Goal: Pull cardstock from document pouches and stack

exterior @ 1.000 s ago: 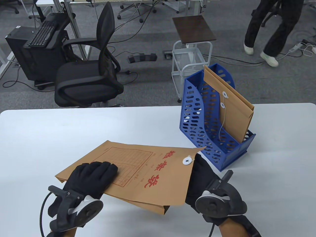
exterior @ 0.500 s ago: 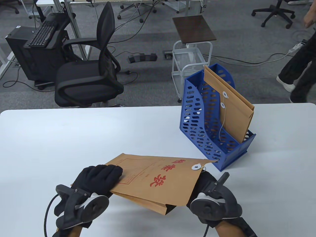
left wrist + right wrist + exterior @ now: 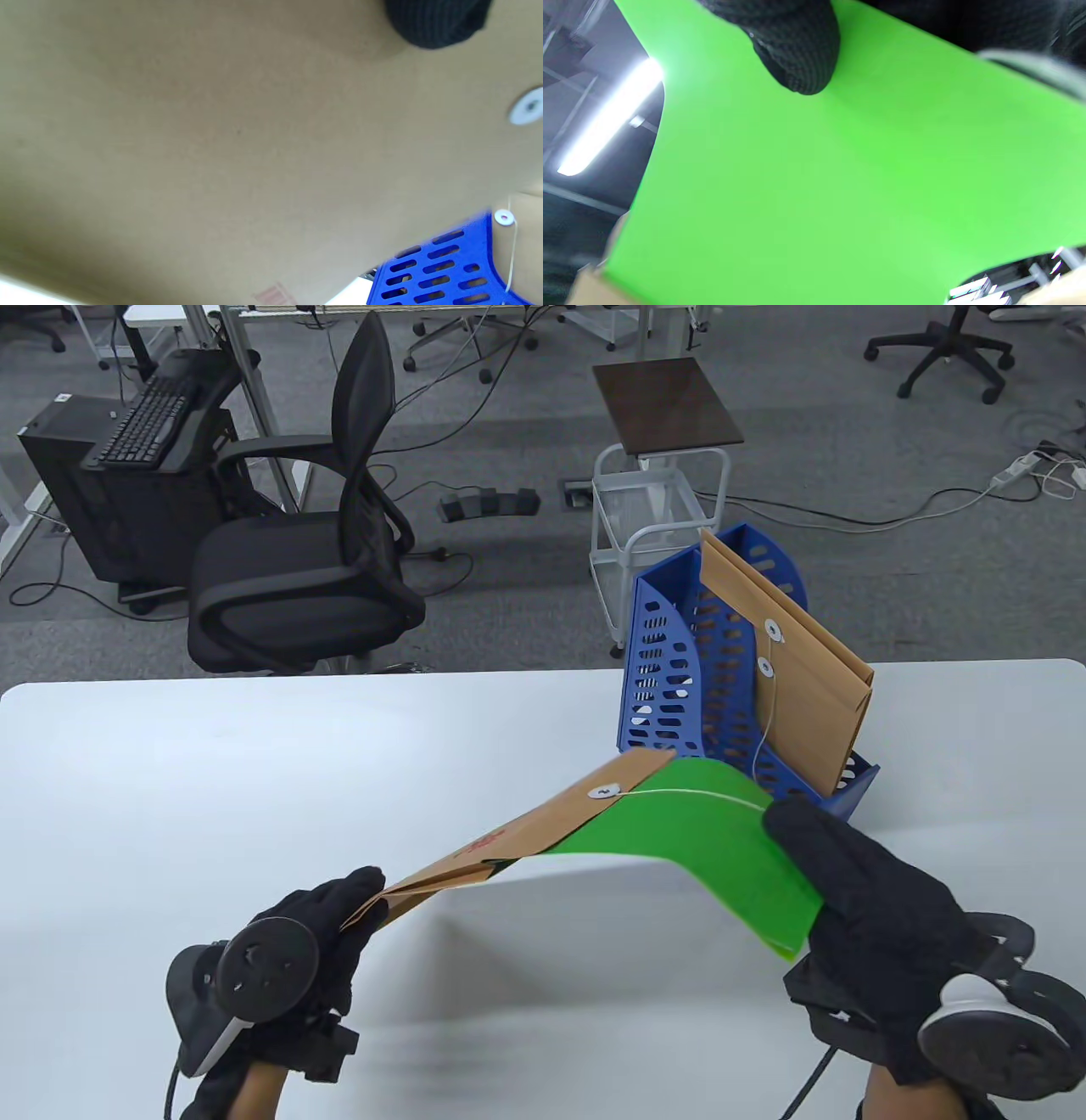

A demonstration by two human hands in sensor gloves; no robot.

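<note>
A: Cardstock (image 3: 713, 848), green: half out of kraft pouch (image 3: 526, 836), above worktop (image 3: 170, 780). Grips?
B: Right hand (image 3: 865, 899) pinches its free edge; left hand (image 3: 314, 916) holds the pouch's bottom. Light, bends readily; hold the edge.

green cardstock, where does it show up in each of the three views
Table view: green cardstock right of centre, sliding out of the brown pouch, gripped by the right hand.
Left wrist view: not in it.
Right wrist view: fills most of the frame.
Shared landmark: the brown pouch, in all three views.
</note>
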